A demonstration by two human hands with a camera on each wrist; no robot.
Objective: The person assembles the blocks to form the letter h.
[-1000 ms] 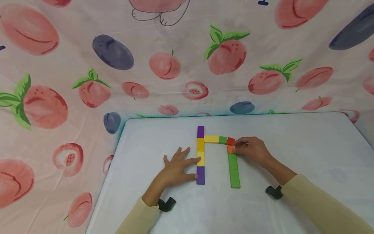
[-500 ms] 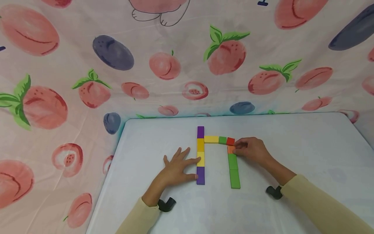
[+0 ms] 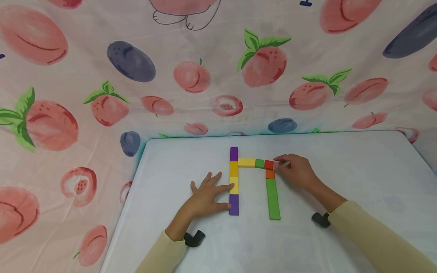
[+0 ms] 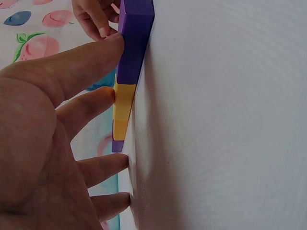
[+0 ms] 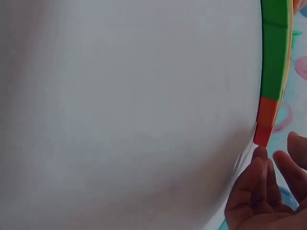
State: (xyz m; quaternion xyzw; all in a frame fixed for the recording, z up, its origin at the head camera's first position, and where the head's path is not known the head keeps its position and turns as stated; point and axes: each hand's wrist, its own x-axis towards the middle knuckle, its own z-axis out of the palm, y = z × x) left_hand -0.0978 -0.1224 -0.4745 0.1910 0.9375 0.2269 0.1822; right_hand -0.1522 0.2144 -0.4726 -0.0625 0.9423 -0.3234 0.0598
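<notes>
On the left, a column of blocks runs from a far purple block (image 3: 233, 154) through an amber block (image 3: 233, 169) and a yellow block (image 3: 235, 188) to a near purple block (image 3: 234, 204). My left hand (image 3: 205, 197) lies beside it, fingers spread, thumb touching the near purple block and forefinger the yellow one. A crosspiece of a yellow block (image 3: 246, 163), a small green block (image 3: 260, 163) and a red block (image 3: 269, 165) reaches right. Below the red one, an orange block (image 3: 270, 174) tops two green blocks (image 3: 271, 188). Bent fingers of my right hand (image 3: 297, 170) are by the red block, holding nothing.
The blocks lie on a white table (image 3: 362, 178). A fruit-printed cloth (image 3: 205, 41) hangs behind and at the left. Black wrist pieces (image 3: 194, 239) show near both beige sleeves (image 3: 375, 235).
My right hand has let go of the orange block and shifted slightly up and right, uncovering it. My left hand stays in place.
</notes>
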